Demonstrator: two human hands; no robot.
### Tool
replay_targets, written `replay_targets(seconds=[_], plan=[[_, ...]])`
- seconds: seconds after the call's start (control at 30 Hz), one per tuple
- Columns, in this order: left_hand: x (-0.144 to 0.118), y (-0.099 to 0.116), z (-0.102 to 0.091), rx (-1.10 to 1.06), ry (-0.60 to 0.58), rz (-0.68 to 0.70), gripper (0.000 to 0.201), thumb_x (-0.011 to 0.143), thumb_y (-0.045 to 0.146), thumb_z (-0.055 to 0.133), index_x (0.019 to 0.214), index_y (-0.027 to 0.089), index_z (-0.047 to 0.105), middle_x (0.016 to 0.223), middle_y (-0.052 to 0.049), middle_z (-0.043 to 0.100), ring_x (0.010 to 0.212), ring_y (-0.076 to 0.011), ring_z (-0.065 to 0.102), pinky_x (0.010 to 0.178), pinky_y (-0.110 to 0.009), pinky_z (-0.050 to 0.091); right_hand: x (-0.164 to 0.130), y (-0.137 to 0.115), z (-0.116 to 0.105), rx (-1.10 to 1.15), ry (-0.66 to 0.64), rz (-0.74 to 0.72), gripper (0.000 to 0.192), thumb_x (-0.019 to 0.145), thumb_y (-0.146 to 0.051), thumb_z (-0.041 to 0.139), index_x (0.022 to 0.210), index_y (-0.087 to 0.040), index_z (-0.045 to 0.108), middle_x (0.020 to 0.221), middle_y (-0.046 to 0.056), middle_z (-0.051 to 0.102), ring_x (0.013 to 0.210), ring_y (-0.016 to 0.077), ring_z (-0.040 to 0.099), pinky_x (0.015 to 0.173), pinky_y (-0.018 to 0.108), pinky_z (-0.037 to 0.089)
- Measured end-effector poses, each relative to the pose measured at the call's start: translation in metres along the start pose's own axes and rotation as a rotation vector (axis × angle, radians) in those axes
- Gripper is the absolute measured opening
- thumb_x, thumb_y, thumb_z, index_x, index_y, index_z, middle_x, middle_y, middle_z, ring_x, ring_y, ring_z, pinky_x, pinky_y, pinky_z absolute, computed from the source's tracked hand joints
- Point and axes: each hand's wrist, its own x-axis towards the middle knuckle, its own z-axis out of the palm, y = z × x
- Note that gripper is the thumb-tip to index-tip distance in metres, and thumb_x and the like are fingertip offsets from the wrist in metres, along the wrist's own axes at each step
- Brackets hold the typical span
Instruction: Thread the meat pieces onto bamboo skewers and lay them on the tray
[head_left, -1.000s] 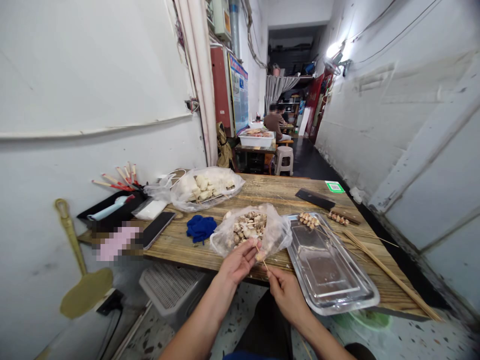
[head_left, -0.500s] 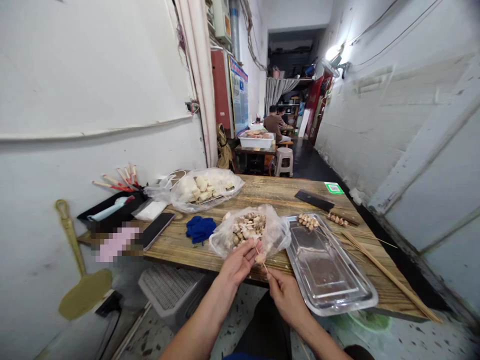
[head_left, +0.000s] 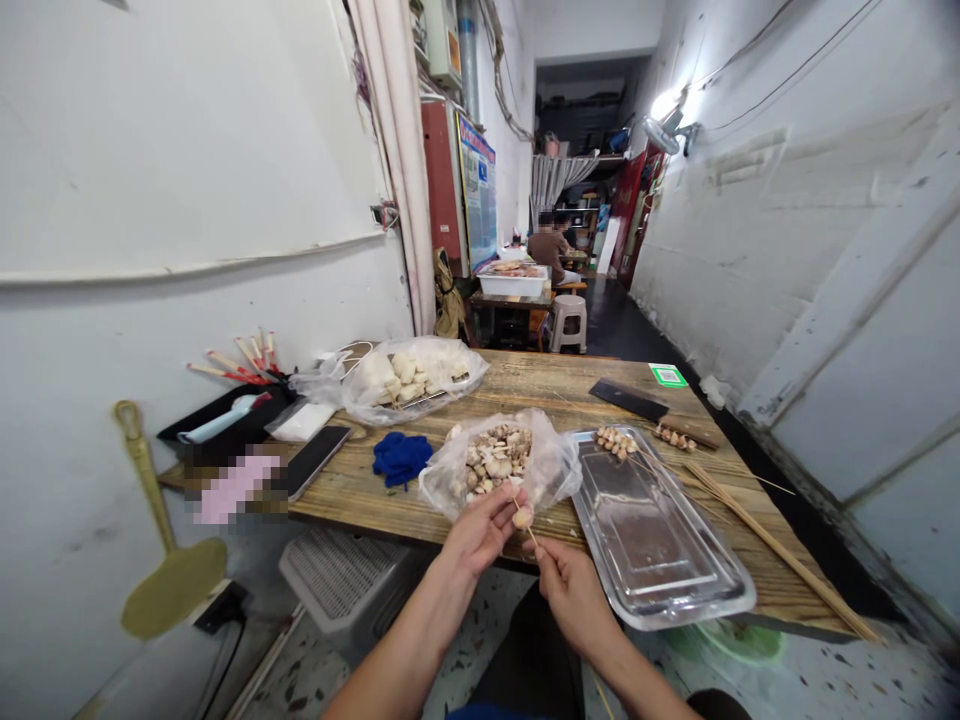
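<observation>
My right hand pinches a thin wooden skewer at the table's near edge. One pale mushroom piece is threaded on it, close to the upper end. My left hand is palm up with fingers curled together at the skewer's tip; what they pinch, if anything, is hidden. Just beyond both hands lies an opened plastic bag full of cut mushrooms. To the right, a clear-lidded metal tray carries finished-looking mushroom skewers at its far end.
Bare skewers lie right of the tray, near a dark cleaver. On the left are a blue cloth, a phone, a black box and another bag of pale food. A seated person is far back.
My left fingers have closed in slightly at the skewer's tip. The mushroom piece and skewer have shifted very little; my right hand keeps its grip.
</observation>
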Motion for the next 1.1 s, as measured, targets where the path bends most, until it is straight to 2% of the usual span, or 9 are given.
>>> replay_targets(seconds=[0.2, 0.4, 0.47, 0.57, 0.63, 0.73, 0.9, 1.1], plan=[[-0.003, -0.002, 0.002, 0.016, 0.004, -0.032, 0.013, 0.068, 0.013, 0.063, 0.080, 0.011, 0.060, 0.076, -0.007, 0.066, 0.070, -0.0144, 0.062, 0.066, -0.024, 0.050, 0.000, -0.003, 0.003, -0.020, -0.008, -0.005, 0.040, 0.085, -0.040, 0.033, 0.087, -0.014, 0.063, 0.042, -0.002, 0.043, 0.041, 0.0132, 0.042, 0.043, 0.022, 0.035], [-0.003, -0.004, 0.001, 0.056, -0.029, -0.058, 0.017, 0.066, 0.017, 0.065, 0.081, 0.012, 0.059, 0.077, -0.006, 0.065, 0.067, -0.0154, 0.062, 0.070, -0.030, 0.049, 0.004, 0.001, 0.005, -0.033, 0.013, -0.049, 0.037, 0.085, -0.036, 0.032, 0.083, -0.015, 0.062, 0.042, -0.003, 0.041, 0.039, 0.0118, 0.038, 0.042, 0.021, 0.033], [-0.005, -0.001, 0.002, 0.045, -0.038, -0.055, 0.018, 0.068, 0.020, 0.064, 0.084, 0.013, 0.058, 0.081, -0.006, 0.065, 0.073, -0.0164, 0.062, 0.071, -0.032, 0.049, 0.009, 0.005, 0.006, -0.030, 0.028, -0.081, 0.034, 0.085, -0.036, 0.034, 0.082, -0.015, 0.061, 0.044, -0.003, 0.041, 0.041, 0.0116, 0.038, 0.041, 0.020, 0.031], [-0.011, 0.004, 0.005, -0.033, -0.151, -0.062, 0.026, 0.074, 0.033, 0.056, 0.093, 0.015, 0.056, 0.099, -0.008, 0.063, 0.090, -0.0190, 0.059, 0.073, -0.033, 0.049, 0.015, 0.012, 0.009, -0.025, 0.063, -0.116, 0.032, 0.085, -0.034, 0.035, 0.076, -0.015, 0.058, 0.046, -0.004, 0.039, 0.041, 0.0103, 0.036, 0.040, 0.020, 0.028], [-0.015, 0.003, 0.008, -0.052, -0.204, -0.051, 0.030, 0.075, 0.038, 0.053, 0.094, 0.014, 0.055, 0.103, -0.011, 0.061, 0.096, -0.0198, 0.057, 0.072, -0.030, 0.048, 0.017, 0.015, 0.012, -0.025, 0.093, -0.133, 0.031, 0.086, -0.032, 0.034, 0.072, -0.015, 0.057, 0.047, -0.004, 0.040, 0.042, 0.0099, 0.037, 0.041, 0.019, 0.028], [-0.020, -0.005, 0.014, 0.024, -0.131, 0.011, 0.027, 0.072, 0.030, 0.059, 0.092, 0.013, 0.056, 0.090, -0.011, 0.065, 0.090, -0.0201, 0.060, 0.066, -0.026, 0.049, 0.017, 0.017, 0.019, -0.040, 0.123, -0.171, 0.029, 0.085, -0.029, 0.035, 0.074, -0.016, 0.058, 0.053, -0.001, 0.048, 0.048, 0.0116, 0.045, 0.046, 0.020, 0.033], [-0.022, -0.020, 0.022, 0.057, -0.060, 0.194, 0.020, 0.067, 0.023, 0.064, 0.083, 0.011, 0.060, 0.078, -0.009, 0.067, 0.077, -0.0183, 0.063, 0.073, -0.028, 0.048, 0.013, 0.018, 0.026, -0.065, 0.131, -0.166, 0.029, 0.086, -0.026, 0.033, 0.081, -0.014, 0.060, 0.066, 0.005, 0.060, 0.058, 0.0153, 0.055, 0.055, 0.022, 0.040], [-0.021, -0.028, 0.022, 0.056, 0.009, 0.228, 0.017, 0.063, 0.023, 0.066, 0.075, 0.011, 0.062, 0.072, -0.008, 0.068, 0.070, -0.0170, 0.063, 0.072, -0.029, 0.047, 0.013, 0.017, 0.030, -0.101, 0.140, -0.159, 0.029, 0.084, -0.022, 0.034, 0.092, -0.012, 0.060, 0.076, 0.009, 0.065, 0.065, 0.0176, 0.059, 0.060, 0.024, 0.042]])
